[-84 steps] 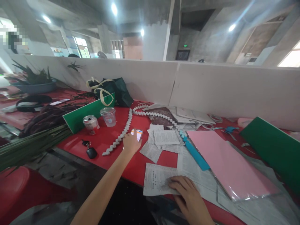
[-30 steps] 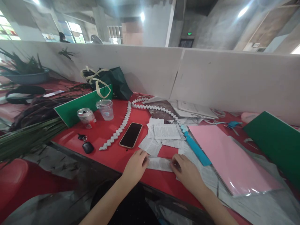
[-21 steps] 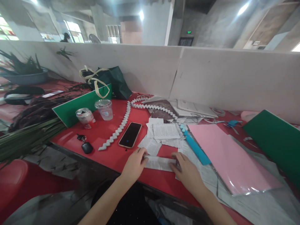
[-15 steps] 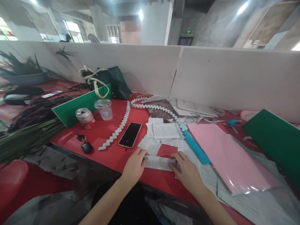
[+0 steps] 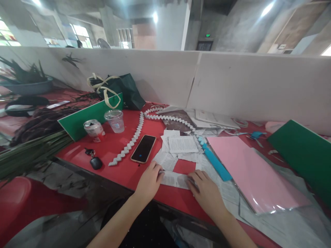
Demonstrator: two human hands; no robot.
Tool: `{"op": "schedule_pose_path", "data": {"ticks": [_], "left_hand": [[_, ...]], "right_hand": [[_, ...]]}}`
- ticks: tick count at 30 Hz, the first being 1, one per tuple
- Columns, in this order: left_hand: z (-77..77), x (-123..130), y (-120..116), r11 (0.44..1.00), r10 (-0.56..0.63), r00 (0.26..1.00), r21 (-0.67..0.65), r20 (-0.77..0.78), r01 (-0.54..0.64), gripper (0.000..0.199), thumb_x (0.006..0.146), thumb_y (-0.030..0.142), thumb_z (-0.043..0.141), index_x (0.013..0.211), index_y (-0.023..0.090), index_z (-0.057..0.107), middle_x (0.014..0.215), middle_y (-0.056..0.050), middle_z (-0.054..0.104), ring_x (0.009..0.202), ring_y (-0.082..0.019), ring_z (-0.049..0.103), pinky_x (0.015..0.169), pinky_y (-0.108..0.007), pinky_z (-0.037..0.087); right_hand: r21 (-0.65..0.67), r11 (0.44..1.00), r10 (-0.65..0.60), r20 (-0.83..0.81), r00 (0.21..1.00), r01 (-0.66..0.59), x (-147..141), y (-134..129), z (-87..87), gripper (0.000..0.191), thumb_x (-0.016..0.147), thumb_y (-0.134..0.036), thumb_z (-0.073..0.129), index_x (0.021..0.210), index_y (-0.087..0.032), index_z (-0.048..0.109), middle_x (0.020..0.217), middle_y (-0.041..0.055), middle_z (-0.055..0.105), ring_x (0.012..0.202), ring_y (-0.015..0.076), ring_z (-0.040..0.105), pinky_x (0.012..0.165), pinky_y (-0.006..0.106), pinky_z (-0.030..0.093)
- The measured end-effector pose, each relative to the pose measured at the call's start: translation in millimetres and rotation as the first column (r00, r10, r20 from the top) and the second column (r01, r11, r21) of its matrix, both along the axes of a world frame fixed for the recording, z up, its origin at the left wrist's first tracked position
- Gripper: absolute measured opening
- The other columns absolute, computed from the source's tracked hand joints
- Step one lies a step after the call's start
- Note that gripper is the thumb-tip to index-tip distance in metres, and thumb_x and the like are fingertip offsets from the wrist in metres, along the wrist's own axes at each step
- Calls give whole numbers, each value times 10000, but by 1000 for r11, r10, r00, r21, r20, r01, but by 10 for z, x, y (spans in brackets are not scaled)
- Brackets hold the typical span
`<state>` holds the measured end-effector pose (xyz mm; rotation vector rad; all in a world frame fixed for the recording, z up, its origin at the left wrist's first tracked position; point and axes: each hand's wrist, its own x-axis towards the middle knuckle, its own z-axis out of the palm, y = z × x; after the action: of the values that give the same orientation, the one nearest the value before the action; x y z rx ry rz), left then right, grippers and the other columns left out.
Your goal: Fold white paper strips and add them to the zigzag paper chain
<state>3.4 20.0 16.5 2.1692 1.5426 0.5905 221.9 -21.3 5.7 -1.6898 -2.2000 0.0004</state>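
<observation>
A strip of printed paper [image 5: 173,179] lies across the red table near its front edge. My left hand [image 5: 150,177] has its fingers closed on the strip's left end. At the right end, my right hand [image 5: 203,186] grips the paper between thumb and curled fingers. Just beyond the strip is a loose pile of printed paper slips [image 5: 183,144]. A zigzag chain of folded paper [image 5: 133,140] curves round the back of the table, and its right end turns blue beside a flat blue strip [image 5: 217,165].
A phone [image 5: 143,148] lies left of the slips. Further left are car keys [image 5: 95,162], a drink can [image 5: 94,131] and a plastic cup [image 5: 114,121]. A pink packet [image 5: 256,172] covers the right side. A white partition [image 5: 160,75] stands behind.
My right hand has shifted slightly down, with its fingers a little more curled over the strip's right end. My left hand has barely moved.
</observation>
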Motion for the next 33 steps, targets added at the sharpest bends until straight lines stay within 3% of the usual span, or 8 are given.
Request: {"op": "schedule_pose_path", "data": {"ticks": [4,9,18,33], "left_hand": [[7,-14,6,1000,6,1000,6,17,-6,76,869,210,439,901,199,507,969,-38,509,804,-163,560,668,-257,424],[10,-23,-5,997,-68,997,22,-38,69,150,892,188,388,904,195,538,978,-52,512,880,-179,554,721,-262,420],[36,-30,46,998,-53,998,-15,45,53,106,882,243,430,863,197,523,964,-35,508,789,-151,562,660,-246,417],[22,-24,144,998,-40,999,-42,14,40,81,862,210,452,810,190,512,939,-34,536,772,-149,575,635,-239,410]], "right_hand": [[37,999,8,26,1000,-8,-10,-43,4,154,905,-230,429,923,-206,580,939,58,602,884,210,557,753,349,471],[78,997,14,12,1000,-15,-26,-104,-7,207,916,-264,409,1003,-206,588,974,79,605,898,215,566,767,358,467],[76,997,-20,19,1000,18,-39,-127,-45,212,904,-300,446,1028,-198,582,1008,86,603,937,232,559,777,372,467],[119,993,-26,1,1000,25,-44,-110,-82,269,906,-303,445,1109,-203,591,1060,90,617,957,237,568,796,388,484]]}}
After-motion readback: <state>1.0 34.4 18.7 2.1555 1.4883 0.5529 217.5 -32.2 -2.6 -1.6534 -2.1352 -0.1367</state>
